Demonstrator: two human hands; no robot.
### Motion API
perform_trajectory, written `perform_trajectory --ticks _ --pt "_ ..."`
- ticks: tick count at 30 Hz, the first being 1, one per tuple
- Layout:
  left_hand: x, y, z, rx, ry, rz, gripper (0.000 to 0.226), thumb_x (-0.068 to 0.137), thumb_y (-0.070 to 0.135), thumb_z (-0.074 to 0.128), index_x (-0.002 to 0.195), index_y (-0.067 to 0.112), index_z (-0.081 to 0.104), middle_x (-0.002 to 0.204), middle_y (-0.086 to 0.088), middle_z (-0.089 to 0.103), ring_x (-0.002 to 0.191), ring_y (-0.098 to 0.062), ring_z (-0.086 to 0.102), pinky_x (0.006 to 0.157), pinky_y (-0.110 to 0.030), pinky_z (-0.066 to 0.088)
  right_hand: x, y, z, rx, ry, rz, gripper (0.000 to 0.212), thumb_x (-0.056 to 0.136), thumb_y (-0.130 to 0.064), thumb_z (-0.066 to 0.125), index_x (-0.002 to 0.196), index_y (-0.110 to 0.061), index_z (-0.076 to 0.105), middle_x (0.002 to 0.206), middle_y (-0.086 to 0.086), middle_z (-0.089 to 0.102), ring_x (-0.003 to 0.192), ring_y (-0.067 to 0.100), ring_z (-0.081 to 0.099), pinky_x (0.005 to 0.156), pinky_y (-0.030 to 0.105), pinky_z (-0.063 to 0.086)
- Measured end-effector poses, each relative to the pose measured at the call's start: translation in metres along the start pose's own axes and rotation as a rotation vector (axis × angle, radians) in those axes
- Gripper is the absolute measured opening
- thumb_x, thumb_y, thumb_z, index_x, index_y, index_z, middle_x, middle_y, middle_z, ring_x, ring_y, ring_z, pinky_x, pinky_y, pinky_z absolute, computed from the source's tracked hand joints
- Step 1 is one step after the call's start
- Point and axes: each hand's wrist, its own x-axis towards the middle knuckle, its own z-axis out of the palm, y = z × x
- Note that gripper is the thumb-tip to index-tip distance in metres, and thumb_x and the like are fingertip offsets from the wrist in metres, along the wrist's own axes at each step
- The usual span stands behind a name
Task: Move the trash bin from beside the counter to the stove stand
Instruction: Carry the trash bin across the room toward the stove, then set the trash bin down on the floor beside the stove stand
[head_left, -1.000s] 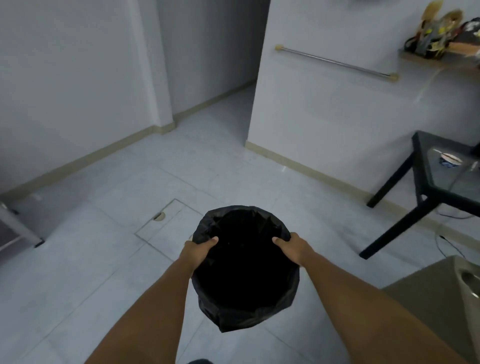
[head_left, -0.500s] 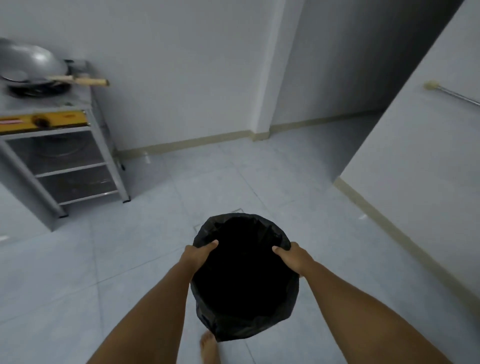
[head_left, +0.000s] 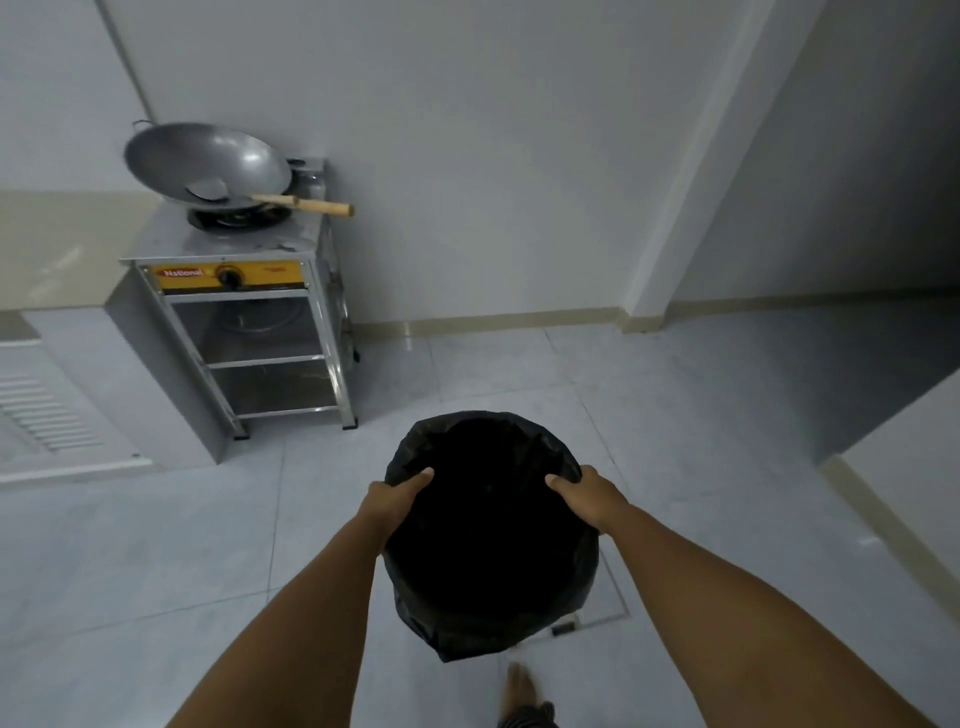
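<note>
The trash bin (head_left: 491, 540), lined with a black bag, hangs above the tiled floor (head_left: 156, 545), each grip clamped on its rim: left hand (head_left: 397, 496) and right hand (head_left: 589, 496) on opposite sides. The stove stand (head_left: 270, 332) carrying a wok (head_left: 208, 166) stands well apart, against the wall.

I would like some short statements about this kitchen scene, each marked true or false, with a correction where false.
1. Both hands hold the trash bin by its rim. True: left hand, right hand.
2. The bin stands on the stove stand. False: it is carried above the floor, short of the stand.
3. A wok sits on the burner. True.
4. The bin has a white liner. False: black.
5. The stand's lower shelves are full of pots. False: they look bare.
</note>
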Motion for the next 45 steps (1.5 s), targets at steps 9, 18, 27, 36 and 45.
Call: perform_trajectory --ticks 9,18,27,36,45 --pt "0.108 0.078 -0.003 -0.082 0.036 -0.046 0.092 0.083 0.059 0.071 0.149 0.0 0.044 0.145 -0.023 0.056 0.131 -0.043 0.055 0.111 -0.052 0.043 0.138 -0.087 -0.034 -0.085 -0.076 -0.04 0.081 0.088 -0.062 0.053 0.148 -0.011 0.035 0.147 0.015 0.049 0.13 0.035 0.051 0.107 0.045 0.044" --pt "0.219 0.162 0.0 -0.174 0.055 -0.082 0.091 0.085 0.06 0.068 0.15 0.002 0.044 0.145 -0.022 0.055 0.133 -0.043 0.054 0.113 -0.053 0.043 0.272 -0.182 -0.081 -0.133 -0.145 -0.093 0.081 0.09 -0.059 0.053 0.15 -0.01 0.031 0.148 0.016 0.047 0.129 0.035 0.051 0.104 0.042 0.044" --pt "0.324 0.218 -0.028 -0.275 0.111 -0.127 0.099 0.08 0.062 0.072 0.153 0.004 0.04 0.149 -0.021 0.052 0.136 -0.042 0.051 0.116 -0.053 0.041 0.393 -0.268 -0.076 -0.187 -0.22 -0.107 0.082 0.089 -0.06 0.053 0.15 -0.01 0.03 0.148 0.016 0.047 0.129 0.036 0.051 0.106 0.044 0.044" --pt "0.467 0.279 -0.07 -0.28 0.22 -0.161 0.074 0.087 0.043 0.076 0.145 0.002 0.055 0.14 -0.021 0.062 0.128 -0.038 0.059 0.113 -0.046 0.044 0.533 -0.348 -0.038 -0.199 -0.255 -0.045 0.085 0.086 -0.064 0.053 0.149 -0.011 0.034 0.146 0.015 0.05 0.126 0.035 0.054 0.106 0.045 0.045" --pt "0.621 0.268 -0.089 -0.196 0.244 -0.31 0.084 0.078 0.055 0.077 0.143 0.005 0.058 0.136 -0.018 0.065 0.127 -0.039 0.06 0.113 -0.049 0.045 0.678 -0.375 0.022 -0.248 -0.297 0.0 0.078 0.089 -0.062 0.051 0.148 -0.014 0.033 0.143 0.015 0.052 0.125 0.036 0.055 0.103 0.046 0.046"
